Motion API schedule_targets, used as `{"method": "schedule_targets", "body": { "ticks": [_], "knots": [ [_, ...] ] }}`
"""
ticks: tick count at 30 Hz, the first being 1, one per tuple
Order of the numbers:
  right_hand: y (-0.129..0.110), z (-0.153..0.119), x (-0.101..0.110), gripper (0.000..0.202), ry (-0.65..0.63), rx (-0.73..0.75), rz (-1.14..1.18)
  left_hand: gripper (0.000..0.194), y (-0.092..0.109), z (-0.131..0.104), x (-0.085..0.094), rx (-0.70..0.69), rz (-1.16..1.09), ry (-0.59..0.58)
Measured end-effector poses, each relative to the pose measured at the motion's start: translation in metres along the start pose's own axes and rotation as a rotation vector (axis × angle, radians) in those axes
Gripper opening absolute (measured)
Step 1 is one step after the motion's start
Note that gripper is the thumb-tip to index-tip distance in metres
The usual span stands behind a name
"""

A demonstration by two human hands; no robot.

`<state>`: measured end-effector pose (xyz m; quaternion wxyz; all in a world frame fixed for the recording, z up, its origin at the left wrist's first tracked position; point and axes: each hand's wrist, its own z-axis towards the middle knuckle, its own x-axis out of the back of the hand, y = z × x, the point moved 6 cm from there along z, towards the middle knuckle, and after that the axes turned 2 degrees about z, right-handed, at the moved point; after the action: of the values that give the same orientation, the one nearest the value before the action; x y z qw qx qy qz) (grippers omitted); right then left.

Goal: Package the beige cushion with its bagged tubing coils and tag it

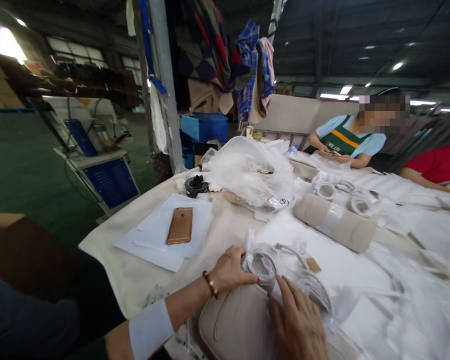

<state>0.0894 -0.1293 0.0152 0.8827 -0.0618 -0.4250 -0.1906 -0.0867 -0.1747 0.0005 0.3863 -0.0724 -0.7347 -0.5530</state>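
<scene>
A beige bag point(234, 322) lies on the table in front of me. At its upper edge sits a ring-shaped coil wrapped in clear plastic point(263, 265). My left hand point(228, 270) holds the coil's left side, thumb in front and fingers behind. My right hand point(300, 320) has its fingers stretched out, their tips against the coil's lower right side and the palm over the bag. Beside the right hand is a larger plastic-wrapped coil point(315, 290), with a small brown tag point(313, 265) behind it. Part of the bag is hidden by the right hand.
A phone point(180, 226) rests on white paper sheets point(153, 245). Behind are a roll of black tape point(196, 186), crumpled plastic wrapping point(247, 165) and another beige bag point(333, 222) with a clear band. A co-worker in a green apron point(345, 142) works across the table; a red sleeve point(438, 165) shows right.
</scene>
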Motion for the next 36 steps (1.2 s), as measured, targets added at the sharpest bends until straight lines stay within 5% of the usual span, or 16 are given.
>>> {"method": "schedule_targets", "body": {
  "ticks": [3, 10, 16, 19, 22, 24, 28, 36],
  "knots": [
    [0.001, 0.016, -0.013, 0.038, -0.012, -0.096, 0.020, 0.061, 0.003, 0.006, -0.004, 0.022, 0.055, -0.004],
    [-0.007, 0.022, -0.027, 0.033, 0.013, -0.242, 0.080, 0.030, 0.006, 0.003, -0.015, -0.044, 0.115, -0.001],
    [0.008, 0.003, 0.011, 0.026, 0.074, -0.186, 0.093, 0.053, -0.001, 0.000, -0.006, -0.064, -0.003, -0.073],
    [0.042, -0.042, 0.035, 0.045, 0.135, -0.548, 0.183, 0.073, -0.011, -0.005, -0.005, -0.050, -0.130, -0.162],
    [0.064, -0.098, 0.026, 0.065, 0.053, -1.075, 0.449, 0.090, -0.019, -0.011, -0.009, -0.002, -0.292, -0.231],
    [0.062, -0.118, 0.015, 0.072, -0.040, -1.267, 0.610, 0.095, -0.020, -0.014, -0.012, 0.039, -0.405, -0.264],
    [0.057, -0.118, 0.009, 0.084, -0.119, -1.427, 0.854, 0.097, -0.016, -0.018, -0.014, 0.120, -0.594, -0.356],
    [0.059, -0.112, 0.011, 0.069, -0.152, -1.470, 0.983, 0.077, -0.013, -0.027, -0.010, 0.204, -0.659, -0.418]
  ]
}}
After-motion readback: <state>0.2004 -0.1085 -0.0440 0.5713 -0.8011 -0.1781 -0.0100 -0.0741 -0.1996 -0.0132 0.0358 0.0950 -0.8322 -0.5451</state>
